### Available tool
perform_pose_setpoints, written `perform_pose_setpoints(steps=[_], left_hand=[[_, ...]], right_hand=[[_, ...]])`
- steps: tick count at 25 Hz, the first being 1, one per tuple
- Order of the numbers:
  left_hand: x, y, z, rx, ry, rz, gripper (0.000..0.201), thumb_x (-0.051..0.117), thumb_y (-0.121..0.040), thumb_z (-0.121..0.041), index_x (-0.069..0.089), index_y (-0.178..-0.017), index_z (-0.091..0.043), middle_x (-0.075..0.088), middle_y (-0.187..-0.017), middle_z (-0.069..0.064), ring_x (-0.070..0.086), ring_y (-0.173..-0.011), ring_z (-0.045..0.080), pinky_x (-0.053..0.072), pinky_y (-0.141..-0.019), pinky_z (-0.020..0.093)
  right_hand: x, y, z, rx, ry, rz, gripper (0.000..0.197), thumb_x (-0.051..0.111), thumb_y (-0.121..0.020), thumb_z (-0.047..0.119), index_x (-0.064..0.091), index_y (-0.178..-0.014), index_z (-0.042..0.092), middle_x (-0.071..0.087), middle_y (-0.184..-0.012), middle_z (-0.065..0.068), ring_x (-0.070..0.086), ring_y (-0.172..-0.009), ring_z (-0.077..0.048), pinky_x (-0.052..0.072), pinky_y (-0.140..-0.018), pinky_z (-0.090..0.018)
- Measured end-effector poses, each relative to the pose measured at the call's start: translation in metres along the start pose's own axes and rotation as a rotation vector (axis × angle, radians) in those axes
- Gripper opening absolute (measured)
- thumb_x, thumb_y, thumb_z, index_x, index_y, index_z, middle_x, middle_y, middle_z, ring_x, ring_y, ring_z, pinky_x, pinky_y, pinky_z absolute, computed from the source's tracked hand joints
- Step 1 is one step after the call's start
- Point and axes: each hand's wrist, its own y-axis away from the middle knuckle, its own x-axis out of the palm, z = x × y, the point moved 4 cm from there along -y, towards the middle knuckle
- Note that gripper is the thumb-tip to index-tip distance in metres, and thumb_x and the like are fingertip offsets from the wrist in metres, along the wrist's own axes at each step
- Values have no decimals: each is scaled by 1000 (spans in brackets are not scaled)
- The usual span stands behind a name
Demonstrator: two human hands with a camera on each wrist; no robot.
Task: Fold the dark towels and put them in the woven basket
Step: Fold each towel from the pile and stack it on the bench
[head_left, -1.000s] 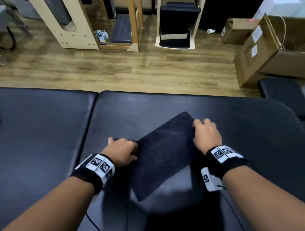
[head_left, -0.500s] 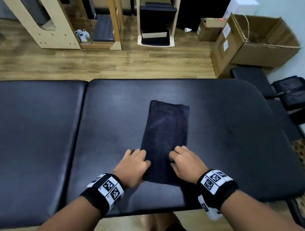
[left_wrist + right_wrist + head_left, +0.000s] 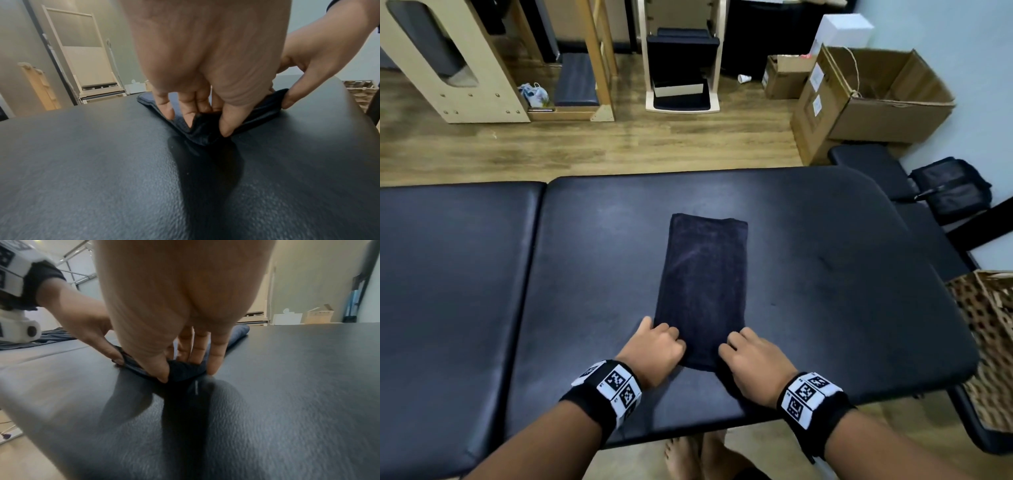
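A dark towel (image 3: 703, 284), folded into a long narrow strip, lies on the black padded table (image 3: 825, 274) and runs away from me. My left hand (image 3: 659, 346) pinches its near left corner (image 3: 200, 129) between thumb and fingers. My right hand (image 3: 746, 356) pinches the near right corner (image 3: 183, 371) the same way. Both corners are lifted slightly off the table. The woven basket (image 3: 986, 329) stands on the floor past the table's right end, partly cut off by the frame edge.
A second padded section (image 3: 448, 291) adjoins the table on the left. More dark cloth (image 3: 51, 337) lies far off on the left in the right wrist view. Cardboard boxes (image 3: 873, 99), wooden frames (image 3: 458, 68) and a dark bag (image 3: 952, 188) stand beyond the table.
The towel turned from slanted to lengthwise away from me. Both hands came to its near end and went from resting on it to pinching its corners.
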Motion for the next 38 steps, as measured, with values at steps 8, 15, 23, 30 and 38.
perform_pose_setpoints(steps=[8, 15, 23, 30, 38], left_hand=[[-63, -25, 48, -218, 414, 35, 24, 55, -80, -29, 53, -102, -21, 66, -106, 11, 61, -99, 37, 43, -77, 36], [-114, -99, 142, -450, 729, -134, 30, 47, -71, -35, 49, -101, -35, 66, -96, 2, 61, -95, 32, 53, -85, 41], [-99, -134, 144, -594, 575, -328, 18, 60, -86, -19, 56, -100, -9, 52, -107, 10, 54, -102, 32, 48, -89, 41], [-51, -125, 131, -909, 749, -130, 37, 63, -89, -39, 52, -103, -7, 62, -114, 19, 58, -110, 43, 47, -88, 43], [-36, -118, 102, -949, 1147, -149, 33, 77, -75, -37, 61, -70, -8, 71, -83, 10, 66, -89, 29, 52, -77, 31]], right_hand=[[-78, -25, -44, 33, -155, -94, 23, 49, -81, 19, 48, -103, 15, 65, -90, -7, 64, -73, -39, 46, -55, -39], [-145, -100, -133, 215, -368, -170, 21, 47, -88, 19, 52, -108, 23, 69, -99, -7, 63, -90, -38, 48, -70, -39], [-126, -135, -167, 353, -351, -255, 27, 54, -94, 35, 54, -112, 15, 58, -114, -8, 63, -102, -36, 50, -78, -40], [-73, -118, -145, 614, -750, -114, 50, 69, -87, 46, 45, -114, 12, 63, -109, -8, 62, -109, -37, 48, -86, -39], [-55, -93, -162, 846, -1059, -125, 24, 74, -71, 31, 61, -73, 11, 70, -77, -4, 68, -80, -26, 57, -66, -33]])
